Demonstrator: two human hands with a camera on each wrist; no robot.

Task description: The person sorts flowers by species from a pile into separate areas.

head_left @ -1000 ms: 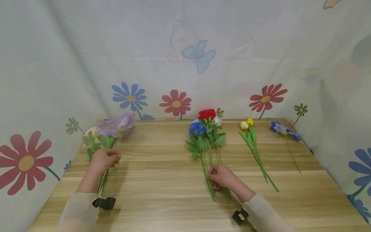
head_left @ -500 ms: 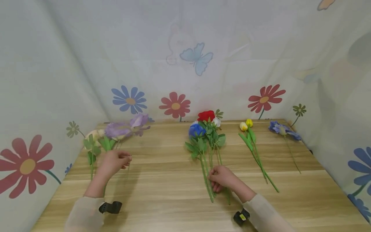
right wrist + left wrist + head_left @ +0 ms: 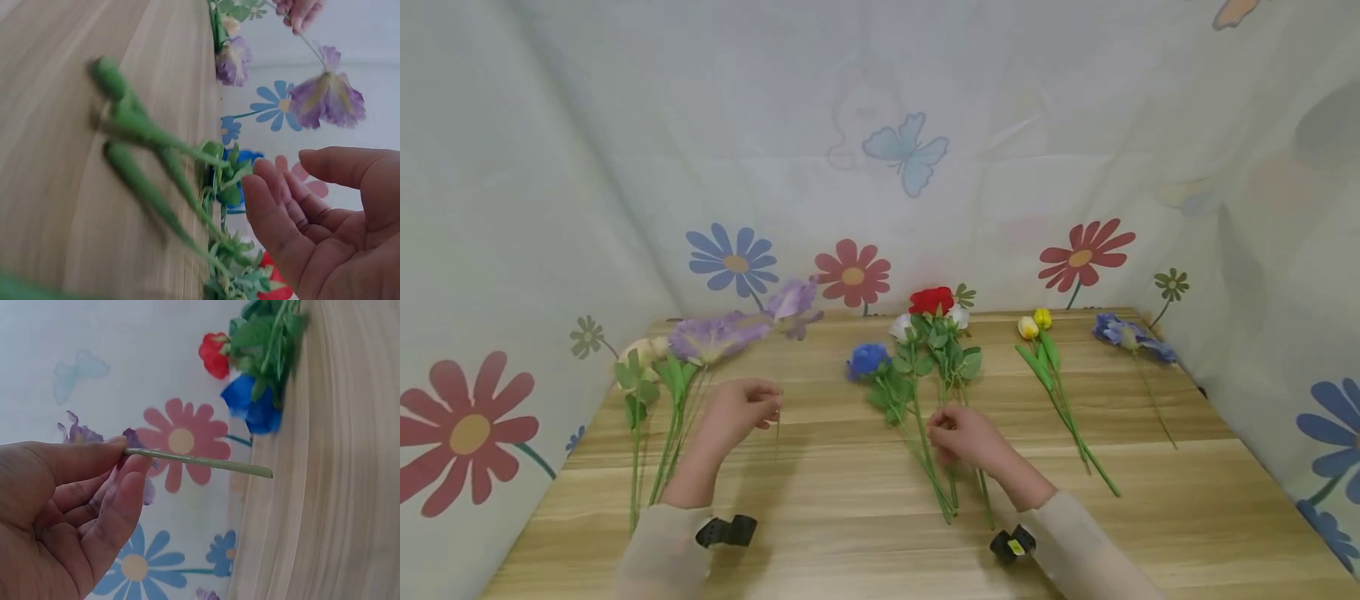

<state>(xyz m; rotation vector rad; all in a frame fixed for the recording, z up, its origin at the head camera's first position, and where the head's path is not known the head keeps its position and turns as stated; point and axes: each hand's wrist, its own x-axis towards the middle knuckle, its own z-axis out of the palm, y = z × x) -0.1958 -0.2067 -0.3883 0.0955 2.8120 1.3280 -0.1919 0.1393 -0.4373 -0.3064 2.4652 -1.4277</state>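
My left hand (image 3: pixel 736 412) pinches the thin green stem (image 3: pixel 212 464) of a purple iris (image 3: pixel 792 302) between thumb and fingertips. The bloom points away from me, and the stem's cut end juts past the fingers in the left wrist view. Over the rose stems in the middle, my right hand (image 3: pixel 970 437) has its thumb apart from its loosely bent fingers (image 3: pixel 275 219), with nothing between them. Beneath and beside it lie a blue rose (image 3: pixel 868 360), a red rose (image 3: pixel 932 301) and white roses (image 3: pixel 901 327), their leafy stems crossing.
Another purple iris (image 3: pixel 715 337), cream flowers (image 3: pixel 638 353) and green stems lie at the left of the wooden table (image 3: pixel 835 533). Yellow tulips (image 3: pixel 1036 325) and a blue-violet flower (image 3: pixel 1131 335) lie at the right. A printed cloth (image 3: pixel 1000 142) hangs behind.
My left hand has carried the purple iris rightward, away from the left bunch. The blue rose has tipped left, baring a white rose. My right hand has shifted slightly up and left.
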